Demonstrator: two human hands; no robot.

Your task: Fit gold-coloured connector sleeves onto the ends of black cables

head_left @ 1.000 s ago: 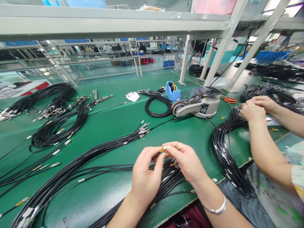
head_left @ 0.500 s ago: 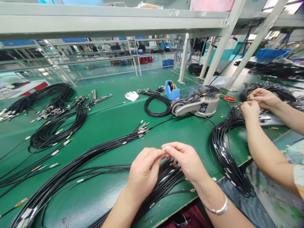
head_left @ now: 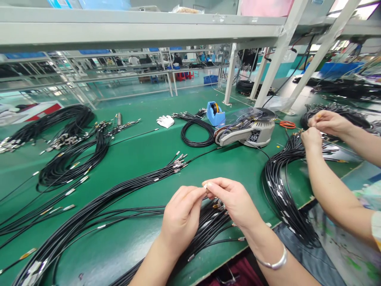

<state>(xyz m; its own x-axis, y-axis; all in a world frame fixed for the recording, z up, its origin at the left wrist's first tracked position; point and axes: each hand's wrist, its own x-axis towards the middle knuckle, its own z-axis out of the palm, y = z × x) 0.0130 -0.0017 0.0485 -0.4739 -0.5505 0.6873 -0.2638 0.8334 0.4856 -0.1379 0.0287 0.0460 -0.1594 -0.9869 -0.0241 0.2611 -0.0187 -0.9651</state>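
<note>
My left hand (head_left: 182, 216) and my right hand (head_left: 230, 198) meet above the green bench, fingertips almost touching. Thumb and fingers of both are closed in a pinch around a small pale piece (head_left: 205, 186), mostly covered by the fingertips. Its kind is too small to make out. Below and behind them lies a bundle of black cables (head_left: 210, 226) with metal and amber-coloured ends. Another long bundle of black cables (head_left: 119, 187) curves from the lower left up to a cluster of silver connectors (head_left: 179, 163) beyond my hands.
A tape dispenser machine (head_left: 250, 129) stands ahead, beside a blue tape holder (head_left: 215, 114), a coiled cable (head_left: 196, 133) and a white glove (head_left: 165, 121). At right, a co-worker's hands (head_left: 323, 125) work over another cable bundle (head_left: 279, 182). A shelf beam (head_left: 143, 33) crosses overhead.
My hands stay almost in place, still pinched together, with a slight shift of the fingers. The co-worker's nearer hand has moved a little left.
</note>
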